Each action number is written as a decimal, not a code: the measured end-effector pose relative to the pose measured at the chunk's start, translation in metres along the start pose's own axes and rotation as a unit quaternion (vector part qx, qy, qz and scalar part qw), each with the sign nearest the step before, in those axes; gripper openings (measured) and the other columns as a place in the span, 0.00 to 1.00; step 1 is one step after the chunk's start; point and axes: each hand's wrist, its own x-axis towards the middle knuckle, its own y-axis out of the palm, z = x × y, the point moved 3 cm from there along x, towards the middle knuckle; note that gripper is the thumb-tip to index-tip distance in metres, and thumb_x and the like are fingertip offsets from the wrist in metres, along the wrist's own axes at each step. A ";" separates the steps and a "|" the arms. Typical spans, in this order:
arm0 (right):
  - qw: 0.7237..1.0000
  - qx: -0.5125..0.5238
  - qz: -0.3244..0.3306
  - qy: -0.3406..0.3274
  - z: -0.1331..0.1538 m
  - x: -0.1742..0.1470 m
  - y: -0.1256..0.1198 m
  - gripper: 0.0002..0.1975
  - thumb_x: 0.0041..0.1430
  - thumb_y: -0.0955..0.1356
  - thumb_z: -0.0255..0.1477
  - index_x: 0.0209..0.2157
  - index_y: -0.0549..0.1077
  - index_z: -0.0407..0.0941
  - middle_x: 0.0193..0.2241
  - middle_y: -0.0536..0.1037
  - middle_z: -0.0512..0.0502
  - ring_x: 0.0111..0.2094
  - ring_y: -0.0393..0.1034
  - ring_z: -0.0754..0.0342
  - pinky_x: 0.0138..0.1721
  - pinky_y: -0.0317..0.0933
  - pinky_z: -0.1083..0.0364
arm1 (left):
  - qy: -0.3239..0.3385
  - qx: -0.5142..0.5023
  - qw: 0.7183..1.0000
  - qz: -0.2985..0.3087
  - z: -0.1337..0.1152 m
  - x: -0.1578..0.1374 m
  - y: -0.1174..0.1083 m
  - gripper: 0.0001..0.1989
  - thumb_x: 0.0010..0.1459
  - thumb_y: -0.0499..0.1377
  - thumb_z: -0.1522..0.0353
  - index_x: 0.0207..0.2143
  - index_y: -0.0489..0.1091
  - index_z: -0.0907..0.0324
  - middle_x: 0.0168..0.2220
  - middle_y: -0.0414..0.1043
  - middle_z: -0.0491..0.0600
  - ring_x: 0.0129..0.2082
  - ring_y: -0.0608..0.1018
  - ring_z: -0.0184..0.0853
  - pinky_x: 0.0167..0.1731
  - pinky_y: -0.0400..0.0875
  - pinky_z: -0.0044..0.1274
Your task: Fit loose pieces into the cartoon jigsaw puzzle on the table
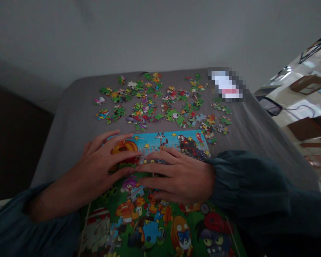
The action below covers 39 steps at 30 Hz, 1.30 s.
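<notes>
My left hand (pixel 101 164) and my right hand (pixel 176 175) lie flat, fingers spread and fingertips nearly meeting, on a colourful cartoon jigsaw (pixel 155 217) partly assembled on the grey table (pixel 69 121). The puzzle's top strip (pixel 171 141) shows blue sky with yellow stars; its lower part is green with cartoon figures. Both hands press on the middle of the picture, and neither holds a piece. Several loose puzzle pieces (pixel 160 103) lie scattered beyond the puzzle toward the table's far edge. Dark teal sleeves cover both forearms.
A blurred-out white and pink object (pixel 227 85) sits at the table's far right corner. A plain wall stands behind the table. At the right, past the table's edge, is a bright floor with brown boxes (pixel 310 126) and cables.
</notes>
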 end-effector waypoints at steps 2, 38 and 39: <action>1.000 -0.006 0.008 -0.014 0.003 -0.001 0.001 0.21 0.74 0.64 0.39 0.63 0.72 0.47 0.68 0.68 0.43 0.68 0.57 0.42 0.62 0.57 0.42 | 0.002 -0.002 1.000 -0.001 0.001 0.000 -0.002 0.16 0.69 0.54 0.49 0.53 0.77 0.32 0.66 0.67 0.44 0.67 0.64 0.56 0.62 0.62 0.53; 0.998 -0.053 -0.027 -0.010 0.000 0.000 -0.003 0.20 0.76 0.62 0.36 0.59 0.73 0.41 0.60 0.76 0.43 0.63 0.61 0.46 0.57 0.55 0.47 | 0.065 0.012 0.998 0.022 -0.026 -0.012 0.005 0.62 0.51 0.66 0.39 0.76 0.34 0.45 0.70 0.59 0.57 0.67 0.64 0.61 0.61 0.68 0.49; 0.998 -0.047 -0.038 -0.005 -0.001 0.000 -0.005 0.18 0.76 0.62 0.34 0.58 0.74 0.41 0.59 0.77 0.43 0.61 0.63 0.46 0.55 0.55 0.48 | 0.064 0.025 0.998 0.003 -0.023 -0.010 0.004 0.58 0.55 0.62 0.38 0.76 0.34 0.45 0.69 0.61 0.57 0.67 0.65 0.60 0.60 0.68 0.48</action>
